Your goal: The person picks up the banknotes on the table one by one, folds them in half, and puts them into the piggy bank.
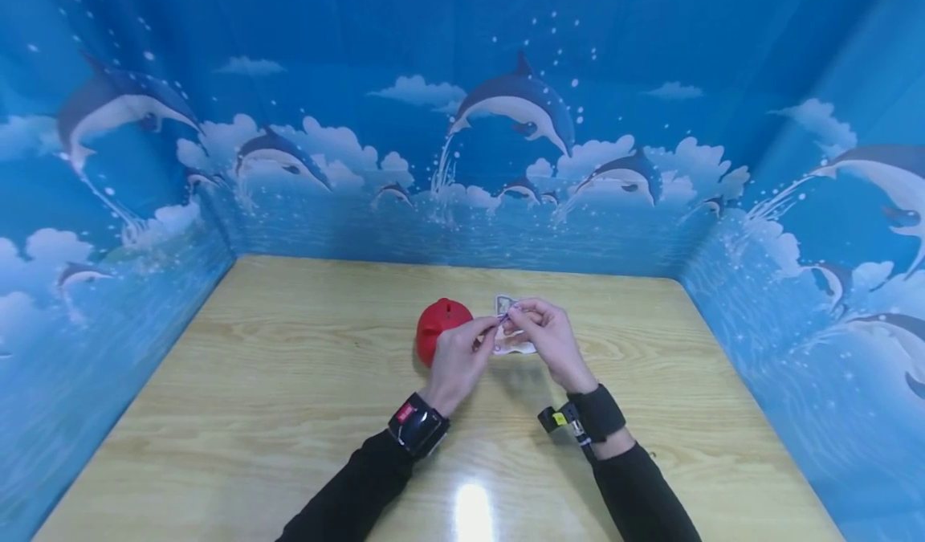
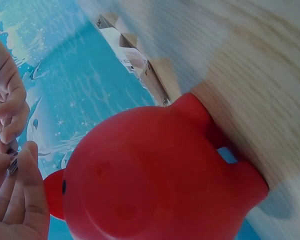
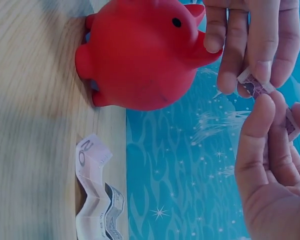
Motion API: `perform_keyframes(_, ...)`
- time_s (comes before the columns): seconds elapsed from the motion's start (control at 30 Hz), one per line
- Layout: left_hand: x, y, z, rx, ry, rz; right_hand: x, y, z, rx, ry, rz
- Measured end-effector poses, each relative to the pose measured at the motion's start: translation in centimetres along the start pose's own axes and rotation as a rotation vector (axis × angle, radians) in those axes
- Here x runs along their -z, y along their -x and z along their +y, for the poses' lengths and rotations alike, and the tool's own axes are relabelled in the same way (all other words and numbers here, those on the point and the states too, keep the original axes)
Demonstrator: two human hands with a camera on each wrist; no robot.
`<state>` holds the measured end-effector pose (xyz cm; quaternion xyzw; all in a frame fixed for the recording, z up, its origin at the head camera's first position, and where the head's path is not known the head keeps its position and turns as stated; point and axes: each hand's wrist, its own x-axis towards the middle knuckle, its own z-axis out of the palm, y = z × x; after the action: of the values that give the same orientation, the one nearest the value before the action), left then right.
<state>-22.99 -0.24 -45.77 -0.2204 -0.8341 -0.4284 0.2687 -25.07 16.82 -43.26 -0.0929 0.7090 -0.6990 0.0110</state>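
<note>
A small, tightly folded banknote (image 3: 256,87) with purple print is raised over the table between both hands. My left hand (image 1: 458,357) pinches one end between thumb and fingers. At the other end, my right hand (image 1: 547,340) pinches it with thumb and forefinger. A red piggy bank (image 1: 436,327) stands upright on its feet just left of the left hand, with a slot in its top; the left hand partly covers it in the head view. Creased banknotes (image 3: 92,192) lie on the table beneath the right hand, one pinkish with a 20 printed on it, another greyish beside it.
The wood-grain table (image 1: 289,381) has a blue dolphin-print curtain (image 1: 347,197) along its back and sides. Both wrists carry black straps with small devices (image 1: 417,425). Light glares off the table near its front.
</note>
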Motion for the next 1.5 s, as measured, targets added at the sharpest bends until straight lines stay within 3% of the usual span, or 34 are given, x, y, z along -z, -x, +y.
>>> perform_keyframes(0.27,0.7,0.0,-0.1,-0.042,0.007,0.017,-0.7,-0.1,0.4,0.03,0.075,0.034)
perform_keyframes(0.5,1.1,0.4,-0.1,-0.059,0.063,0.001,-1.0,0.1,0.5,0.013,0.089,-0.019)
perform_keyframes(0.7,1.6,0.4,-0.4,0.127,0.323,-0.014,-1.6,0.3,0.5,0.041,0.042,-0.078)
perform_keyframes(0.77,1.7,0.3,-0.5,0.181,0.364,-0.012,-1.7,0.4,0.5,0.054,0.042,-0.094)
perform_keyframes(0.83,1.8,0.2,-0.6,0.19,0.353,-0.013,-1.8,0.5,0.5,0.062,0.051,-0.098)
perform_keyframes(0.93,1.9,0.3,-0.8,0.115,0.26,-0.019,-2.0,0.6,0.6,0.071,0.062,-0.075)
perform_keyframes(1.07,1.9,0.4,-1.2,-0.088,0.018,-0.022,-2.3,0.7,0.6,0.07,0.056,-0.031)
perform_keyframes(1.17,2.0,0.5,-1.3,-0.192,-0.113,-0.006,-2.6,0.7,0.6,0.066,0.048,0.0)
perform_keyframes(1.27,2.1,0.4,-1.4,-0.204,-0.114,0.018,-2.8,0.7,0.5,0.078,0.044,0.019)
perform_keyframes(1.5,2.5,0.1,-1.3,-0.107,0.015,0.069,-3.5,0.7,0.4,0.091,-0.022,0.003)
